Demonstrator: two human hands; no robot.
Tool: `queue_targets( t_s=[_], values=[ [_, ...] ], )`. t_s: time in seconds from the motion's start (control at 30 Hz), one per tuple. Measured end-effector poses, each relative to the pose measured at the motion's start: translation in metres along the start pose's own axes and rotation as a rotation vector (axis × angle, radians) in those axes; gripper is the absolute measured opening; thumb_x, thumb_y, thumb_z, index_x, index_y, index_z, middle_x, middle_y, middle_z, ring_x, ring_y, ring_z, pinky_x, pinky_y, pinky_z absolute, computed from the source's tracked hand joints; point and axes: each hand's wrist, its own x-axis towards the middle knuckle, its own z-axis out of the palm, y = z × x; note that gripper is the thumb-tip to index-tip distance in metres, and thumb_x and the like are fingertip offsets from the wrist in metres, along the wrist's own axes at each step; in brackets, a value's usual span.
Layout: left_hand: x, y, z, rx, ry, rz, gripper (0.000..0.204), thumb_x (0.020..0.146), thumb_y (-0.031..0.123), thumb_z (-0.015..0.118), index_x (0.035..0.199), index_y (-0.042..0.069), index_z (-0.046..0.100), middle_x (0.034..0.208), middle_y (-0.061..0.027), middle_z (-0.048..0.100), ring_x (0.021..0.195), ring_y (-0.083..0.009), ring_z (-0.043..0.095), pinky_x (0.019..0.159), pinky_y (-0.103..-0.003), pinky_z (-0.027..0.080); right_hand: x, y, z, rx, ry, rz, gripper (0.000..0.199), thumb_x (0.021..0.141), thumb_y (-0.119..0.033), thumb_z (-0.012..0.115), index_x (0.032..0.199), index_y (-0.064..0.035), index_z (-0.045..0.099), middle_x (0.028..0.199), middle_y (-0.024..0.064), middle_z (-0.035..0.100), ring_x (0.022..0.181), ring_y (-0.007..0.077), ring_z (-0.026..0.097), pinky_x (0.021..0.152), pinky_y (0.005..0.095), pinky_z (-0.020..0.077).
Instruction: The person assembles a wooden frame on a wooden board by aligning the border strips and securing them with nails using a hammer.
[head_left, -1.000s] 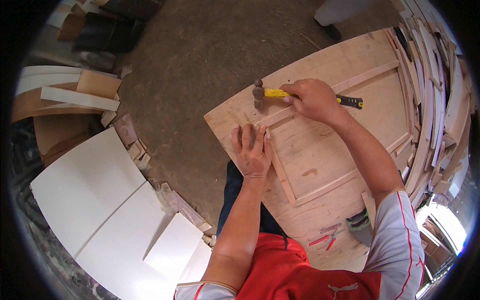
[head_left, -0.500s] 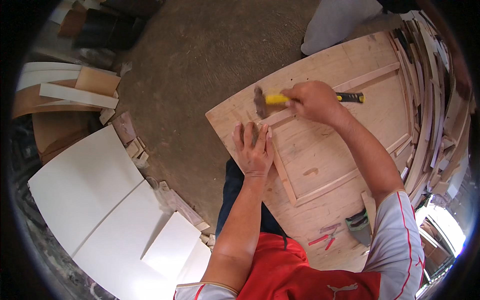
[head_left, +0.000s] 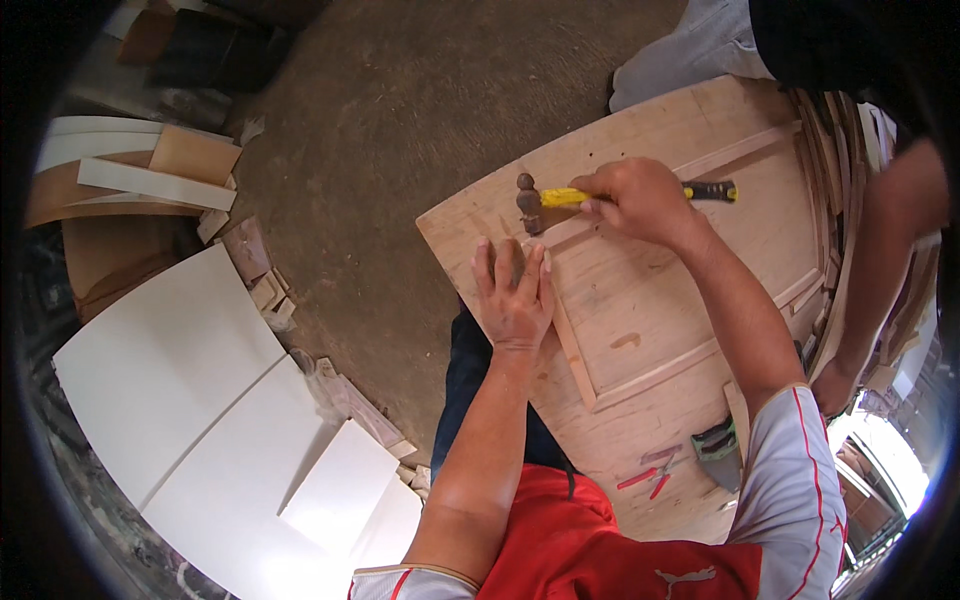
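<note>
Presently, head view only. Your right hand (head_left: 640, 200) is wrapped tight around the yellow grip of a hammer (head_left: 600, 195); the dark metal head lies at the left end, just above the raised moulding strip (head_left: 570, 340) on the wooden door panel (head_left: 690, 290), and the black end of the handle sticks out past your wrist to the right. Whether the head touches the wood cannot be told.

Your left hand (head_left: 513, 295) lies flat, fingers spread, palm down on the panel near its left corner, just below the hammer head. It pinches nothing visible; anything held between the fingertips is too small to make out.

The panel rests tilted across your lap, its far edge toward the concrete floor (head_left: 400, 110). Red-handled pliers (head_left: 648, 478) lie on its near end, beside a green-and-black tool (head_left: 718, 452).

To your left, white boards (head_left: 170, 370) lie on the floor, with wood offcuts (head_left: 150, 180) beyond them. At the right, another person's arm (head_left: 880, 270) reaches down beside stacked wooden strips (head_left: 840, 160).
</note>
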Motion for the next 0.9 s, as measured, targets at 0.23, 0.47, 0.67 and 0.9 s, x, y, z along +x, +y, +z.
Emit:
queue_targets(
  t_s=[0.23, 0.47, 0.67, 0.9],
  values=[
    [-0.001, 0.001, -0.001, -0.024, -0.015, -0.017, 0.025, 0.096, 0.021, 0.076, 0.120, 0.016, 0.080, 0.137, -0.0138, 0.064, 0.143, -0.0469, 0.048, 0.117, -0.061, 0.042, 0.004, -0.009, -0.006, -0.016, -0.048, -0.040, 0.027, 0.089, -0.020, 0.076, 0.115, -0.0144, 0.082, 0.092, 0.0137, 0.077, 0.088, 0.0344, 0.074, 0.078, 0.0484, 0.0561],
    [0.001, 0.002, -0.002, -0.041, -0.001, -0.006, 0.025, 0.094, 0.020, 0.077, 0.118, 0.015, 0.080, 0.137, -0.0142, 0.064, 0.143, -0.0467, 0.048, 0.119, -0.059, 0.042, 0.006, -0.013, -0.008, -0.047, -0.134, -0.004, 0.027, 0.089, -0.023, 0.077, 0.115, -0.0153, 0.083, 0.093, 0.0135, 0.078, 0.087, 0.0351, 0.074, 0.078, 0.0485, 0.0567],
    [0.001, 0.001, -0.005, -0.122, -0.027, -0.081, 0.038, 0.091, 0.022, 0.082, 0.123, 0.004, 0.075, 0.135, -0.0178, 0.062, 0.143, -0.0457, 0.049, 0.117, -0.052, 0.045, -0.003, -0.016, -0.004, 0.085, -0.073, 0.156, 0.035, 0.084, -0.029, 0.080, 0.115, -0.0134, 0.079, 0.100, 0.0163, 0.078, 0.098, 0.0383, 0.074, 0.085, 0.0515, 0.0573],
    [0.001, 0.004, -0.009, -0.122, 0.065, -0.164, 0.044, 0.083, 0.027, 0.090, 0.116, 0.001, 0.075, 0.133, -0.0183, 0.062, 0.140, -0.0432, 0.052, 0.116, -0.051, 0.046, -0.023, -0.017, 0.017, 0.010, -0.099, 0.248, 0.033, 0.080, -0.029, 0.087, 0.104, -0.0104, 0.075, 0.098, 0.0159, 0.077, 0.097, 0.0392, 0.074, 0.083, 0.0520, 0.0565]
  ],
)
